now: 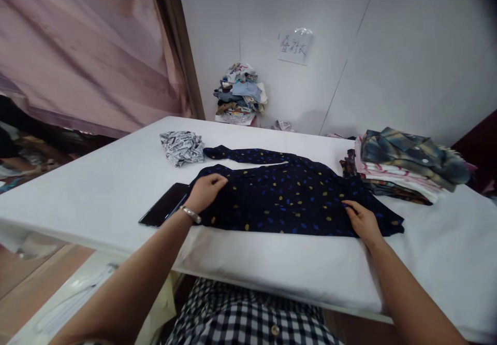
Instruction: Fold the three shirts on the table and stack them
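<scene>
A dark navy shirt with blue and yellow dots [287, 195] lies spread on the white table [97, 189]. My left hand [205, 191] rests on the shirt's left edge, fingers curled down onto the cloth; a silver bracelet sits on that wrist. At the shirt's right side my right hand [361, 219] lies flat, its fingers pressed on the fabric. One sleeve stretches along the far edge toward the left.
A black flat board [163, 211] lies beside my left hand. A crumpled black-and-white garment [182, 147] sits further back. Folded clothes are stacked [407, 166] at the right. A heap of clothes [240, 94] stands by the wall under a paper sign [295, 46].
</scene>
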The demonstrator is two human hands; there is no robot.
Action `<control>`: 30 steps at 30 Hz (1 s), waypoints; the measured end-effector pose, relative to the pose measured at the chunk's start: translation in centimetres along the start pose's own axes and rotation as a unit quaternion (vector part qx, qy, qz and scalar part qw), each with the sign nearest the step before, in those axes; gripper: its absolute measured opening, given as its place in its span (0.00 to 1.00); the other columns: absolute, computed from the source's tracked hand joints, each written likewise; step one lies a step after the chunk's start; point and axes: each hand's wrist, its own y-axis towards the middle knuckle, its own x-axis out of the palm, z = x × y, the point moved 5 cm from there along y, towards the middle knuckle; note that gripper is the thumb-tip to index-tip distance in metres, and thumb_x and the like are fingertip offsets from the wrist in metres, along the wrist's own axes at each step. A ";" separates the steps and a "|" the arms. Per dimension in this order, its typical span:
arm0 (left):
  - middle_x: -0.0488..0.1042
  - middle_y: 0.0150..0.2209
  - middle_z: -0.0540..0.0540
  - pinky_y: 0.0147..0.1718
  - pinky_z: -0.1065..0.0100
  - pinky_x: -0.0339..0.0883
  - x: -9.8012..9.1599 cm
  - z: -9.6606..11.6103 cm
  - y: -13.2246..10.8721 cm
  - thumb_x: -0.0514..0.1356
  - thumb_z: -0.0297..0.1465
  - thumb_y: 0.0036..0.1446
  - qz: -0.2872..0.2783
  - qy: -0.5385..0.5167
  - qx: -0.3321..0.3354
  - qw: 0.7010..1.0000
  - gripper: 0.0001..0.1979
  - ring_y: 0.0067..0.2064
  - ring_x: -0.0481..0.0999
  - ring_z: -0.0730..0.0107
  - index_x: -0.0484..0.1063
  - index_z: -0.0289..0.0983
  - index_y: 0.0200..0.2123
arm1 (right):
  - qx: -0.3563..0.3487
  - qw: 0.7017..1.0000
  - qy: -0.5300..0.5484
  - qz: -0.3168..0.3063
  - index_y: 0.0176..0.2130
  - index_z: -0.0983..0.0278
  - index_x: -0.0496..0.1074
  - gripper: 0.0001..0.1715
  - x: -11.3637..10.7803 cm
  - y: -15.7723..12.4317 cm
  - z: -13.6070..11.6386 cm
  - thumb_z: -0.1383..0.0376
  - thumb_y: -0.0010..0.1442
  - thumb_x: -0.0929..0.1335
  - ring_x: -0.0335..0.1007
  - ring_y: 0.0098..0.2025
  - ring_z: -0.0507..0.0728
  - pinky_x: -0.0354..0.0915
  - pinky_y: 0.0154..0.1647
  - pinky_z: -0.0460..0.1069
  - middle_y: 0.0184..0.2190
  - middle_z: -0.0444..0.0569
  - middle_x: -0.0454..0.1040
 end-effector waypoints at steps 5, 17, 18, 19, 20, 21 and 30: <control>0.76 0.28 0.45 0.31 0.63 0.73 -1.3 -0.5 1.9 0.64 0.34 0.46 0.001 -0.231 -0.153 0.961 0.09 0.29 0.76 0.64 0.74 0.35 0.30 | 0.006 1.000 0.006 0.000 0.40 0.62 0.77 0.21 -0.1 -0.1 -0.3 0.53 0.55 0.63 0.75 0.39 0.61 0.70 0.44 0.54 0.37 0.51 0.80; 0.72 0.53 0.41 0.51 0.62 0.65 -1.1 -2.4 -0.4 0.59 0.47 0.54 0.072 0.079 -0.027 0.994 0.34 0.51 0.73 0.59 0.59 0.40 0.61 | -0.013 1.000 0.003 0.010 0.41 0.61 0.77 0.20 0.1 -0.1 0.5 0.53 0.56 0.63 0.76 0.40 0.61 0.70 0.44 0.55 0.39 0.51 0.80; 0.73 0.53 0.41 0.53 0.59 0.64 -0.6 -2.3 -0.4 0.58 0.48 0.54 0.045 0.124 -0.010 0.991 0.37 0.52 0.72 0.57 0.55 0.40 0.64 | -0.025 1.000 -0.002 0.012 0.41 0.60 0.76 0.20 0.2 -0.1 0.4 0.54 0.57 0.63 0.76 0.40 0.61 0.70 0.45 0.55 0.39 0.51 0.79; 0.74 0.51 0.40 0.54 0.57 0.63 -0.1 -2.4 -0.3 0.59 0.49 0.53 0.020 0.160 -0.003 0.987 0.40 0.52 0.73 0.54 0.53 0.40 0.65 | -0.041 0.999 -0.009 0.015 0.41 0.60 0.76 0.19 0.2 0.0 0.2 0.54 0.57 0.63 0.75 0.41 0.61 0.70 0.46 0.56 0.40 0.51 0.79; 0.76 0.49 0.40 0.54 0.55 0.63 0.3 -2.5 -0.1 0.61 0.48 0.51 0.007 0.192 -0.002 0.981 0.41 0.51 0.73 0.52 0.54 0.39 0.64 | -0.061 0.998 -0.020 0.017 0.41 0.60 0.76 0.19 0.2 0.0 -0.2 0.55 0.57 0.62 0.75 0.42 0.61 0.69 0.48 0.57 0.40 0.52 0.79; 0.77 0.46 0.40 0.53 0.54 0.63 0.5 -2.5 0.2 0.63 0.46 0.49 0.009 0.214 -0.005 0.977 0.39 0.50 0.74 0.49 0.59 0.38 0.62 | -0.083 0.996 -0.034 0.018 0.40 0.60 0.76 0.18 0.1 0.0 -0.6 0.56 0.57 0.62 0.75 0.43 0.61 0.69 0.49 0.58 0.40 0.52 0.79; 0.78 0.39 0.43 0.39 0.60 0.73 -4.3 -0.4 2.1 0.62 0.43 0.49 0.167 -0.005 -0.053 0.985 0.23 0.40 0.78 0.57 0.72 0.37 0.46 | -0.155 0.983 -0.074 0.068 0.40 0.60 0.75 0.15 -1.7 -0.5 -3.7 0.63 0.58 0.61 0.73 0.46 0.61 0.66 0.52 0.60 0.42 0.52 0.78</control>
